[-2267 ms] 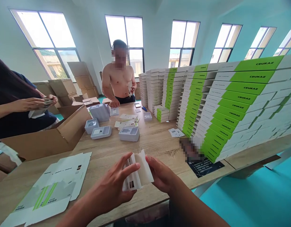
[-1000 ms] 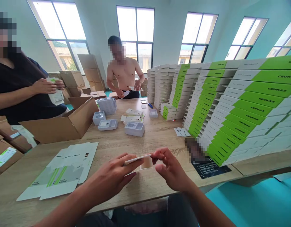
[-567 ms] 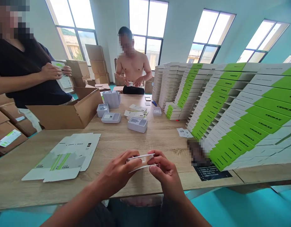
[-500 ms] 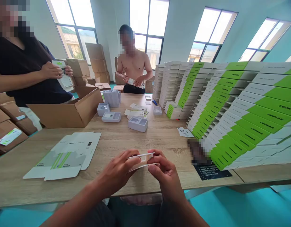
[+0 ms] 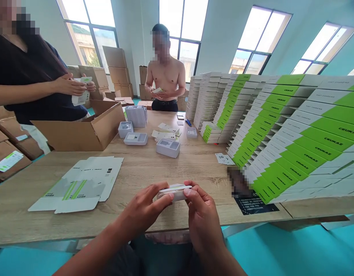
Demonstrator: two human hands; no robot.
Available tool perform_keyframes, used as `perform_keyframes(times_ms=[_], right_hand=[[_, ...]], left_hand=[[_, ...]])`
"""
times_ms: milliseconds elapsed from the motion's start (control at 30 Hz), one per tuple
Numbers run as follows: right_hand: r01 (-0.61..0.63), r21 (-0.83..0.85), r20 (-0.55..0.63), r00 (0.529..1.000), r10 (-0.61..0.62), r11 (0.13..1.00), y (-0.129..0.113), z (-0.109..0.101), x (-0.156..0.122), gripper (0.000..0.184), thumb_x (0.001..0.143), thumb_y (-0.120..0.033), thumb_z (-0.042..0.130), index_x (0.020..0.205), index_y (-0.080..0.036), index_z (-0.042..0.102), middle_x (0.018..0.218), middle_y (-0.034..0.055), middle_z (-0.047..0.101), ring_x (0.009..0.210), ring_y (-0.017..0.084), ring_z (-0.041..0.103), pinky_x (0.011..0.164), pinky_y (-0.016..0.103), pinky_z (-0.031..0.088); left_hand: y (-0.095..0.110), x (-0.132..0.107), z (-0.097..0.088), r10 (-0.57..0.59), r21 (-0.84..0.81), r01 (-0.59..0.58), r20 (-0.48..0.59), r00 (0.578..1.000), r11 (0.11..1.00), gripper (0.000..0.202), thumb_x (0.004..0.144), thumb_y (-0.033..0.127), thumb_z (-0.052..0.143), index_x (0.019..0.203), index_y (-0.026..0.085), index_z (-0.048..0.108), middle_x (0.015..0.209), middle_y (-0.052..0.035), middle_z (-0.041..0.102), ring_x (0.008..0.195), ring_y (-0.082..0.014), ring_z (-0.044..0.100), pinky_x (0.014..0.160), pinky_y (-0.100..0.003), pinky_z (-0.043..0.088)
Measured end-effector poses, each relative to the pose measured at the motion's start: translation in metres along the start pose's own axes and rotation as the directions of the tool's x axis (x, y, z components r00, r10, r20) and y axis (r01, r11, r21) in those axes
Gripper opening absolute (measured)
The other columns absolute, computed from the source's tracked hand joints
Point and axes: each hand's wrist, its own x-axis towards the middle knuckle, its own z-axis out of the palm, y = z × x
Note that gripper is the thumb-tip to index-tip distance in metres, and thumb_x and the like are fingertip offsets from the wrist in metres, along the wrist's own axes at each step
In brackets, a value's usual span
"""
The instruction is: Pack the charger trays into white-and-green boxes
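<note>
Both of my hands hold a small white cardboard box (image 5: 174, 191) just above the near edge of the wooden table (image 5: 142, 168). My left hand (image 5: 142, 209) grips its left end with fingers curled round it. My right hand (image 5: 201, 212) pinches its right end, thumb on top. The box lies flat and looks folded closed. A pile of flat, unfolded white-and-green box blanks (image 5: 79, 184) lies on the table to my left.
Tall stacks of white-and-green boxes (image 5: 283, 130) fill the table's right side. Grey plastic trays (image 5: 167, 147) and an open brown carton (image 5: 85, 128) sit mid-table. A person in dark clothes (image 5: 36, 73) stands at left, a shirtless person (image 5: 165, 80) at the far end, each handling packaging.
The open cardboard blank in my hands has been folded flat into a closed box. The view has shifted left and slightly down. Both other people keep handling their own pieces.
</note>
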Motion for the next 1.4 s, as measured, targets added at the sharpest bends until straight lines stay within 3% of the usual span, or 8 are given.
perform_keyframes(times_ms=[200,300,433,533,867,1000,1133,1400], right_hand=[[-0.024,-0.040,0.019,1.000,0.024,0.999,0.004,-0.002,0.001,0.014,0.076,-0.032,0.071,0.080,-0.021,0.063,0.084,0.0031,0.061,0.075,0.019,0.059,0.067,0.030,0.053],[0.133,-0.139,0.035,0.991,-0.129,0.981,0.009,-0.009,0.000,0.018,0.083,-0.035,0.073,0.087,-0.023,0.060,0.098,0.0049,0.067,0.086,0.021,0.066,0.076,0.032,0.057],[0.612,-0.347,0.313,0.790,-0.527,0.711,0.012,-0.026,0.006,0.017,0.094,-0.022,0.067,0.108,-0.028,0.061,0.130,0.0075,0.066,0.122,0.024,0.064,0.101,0.040,0.054],[0.757,-0.423,0.555,0.651,-0.517,0.498,0.008,-0.032,0.013,0.021,0.097,-0.014,0.061,0.111,-0.028,0.066,0.125,0.0080,0.071,0.115,0.022,0.068,0.097,0.036,0.055],[0.640,-0.506,0.343,0.765,-0.546,0.578,0.012,-0.021,0.015,0.020,0.094,-0.020,0.068,0.077,-0.024,0.059,0.098,0.0056,0.073,0.090,0.019,0.071,0.076,0.030,0.056],[0.704,-0.516,0.434,0.706,-0.560,0.488,0.011,-0.028,0.024,0.006,0.093,-0.022,0.070,0.093,-0.025,0.065,0.108,0.0067,0.076,0.099,0.021,0.073,0.084,0.033,0.060],[0.792,-0.494,0.639,0.610,-0.468,0.359,0.010,-0.042,0.039,0.040,0.091,-0.020,0.074,0.128,-0.030,0.062,0.128,0.0085,0.073,0.117,0.025,0.071,0.098,0.038,0.060],[0.848,-0.445,0.649,0.528,-0.548,0.290,0.014,-0.047,0.052,0.037,0.095,-0.020,0.070,0.129,-0.033,0.066,0.122,0.0073,0.076,0.109,0.023,0.075,0.093,0.036,0.064]], left_hand=[[0.004,0.000,-0.001,0.067,-0.050,-0.069,-0.054,0.996,0.996,0.031,0.101,0.007,0.056,0.128,0.019,0.052,0.122,-0.0154,0.068,0.107,-0.0236,0.071,0.087,-0.036,0.063],[0.004,-0.004,-0.001,0.011,-0.092,-0.017,-0.059,0.998,0.996,0.032,0.100,0.007,0.058,0.130,0.015,0.053,0.124,-0.0172,0.068,0.113,-0.0238,0.070,0.093,-0.035,0.062],[0.004,-0.006,-0.004,-0.058,-0.121,0.051,-0.058,0.997,0.991,0.030,0.100,0.011,0.061,0.130,0.014,0.055,0.129,-0.0173,0.068,0.121,-0.0232,0.068,0.099,-0.031,0.060],[0.005,-0.003,-0.006,-0.060,-0.098,0.054,-0.056,0.997,0.994,0.027,0.102,0.015,0.058,0.129,0.015,0.057,0.129,-0.0161,0.069,0.121,-0.0232,0.069,0.101,-0.032,0.060],[0.000,-0.014,0.003,-0.088,-0.241,0.064,-0.090,0.992,0.968,0.029,0.102,0.017,0.060,0.129,0.020,0.053,0.130,-0.0152,0.070,0.118,-0.0206,0.071,0.094,-0.030,0.063],[-0.007,-0.018,0.001,-0.111,-0.239,0.079,-0.123,0.986,0.968,0.027,0.105,0.019,0.055,0.132,0.020,0.056,0.128,-0.0141,0.073,0.118,-0.0193,0.072,0.098,-0.028,0.061],[-0.013,-0.015,-0.001,-0.168,-0.214,0.128,-0.179,0.969,0.968,0.026,0.105,0.025,0.056,0.131,0.021,0.058,0.126,-0.0131,0.075,0.115,-0.0198,0.074,0.098,-0.029,0.062],[-0.021,-0.009,0.001,-0.237,-0.249,0.188,-0.186,0.953,0.950,0.025,0.105,0.032,0.057,0.128,0.025,0.063,0.122,-0.0093,0.077,0.111,-0.0203,0.076,0.095,-0.031,0.064]])
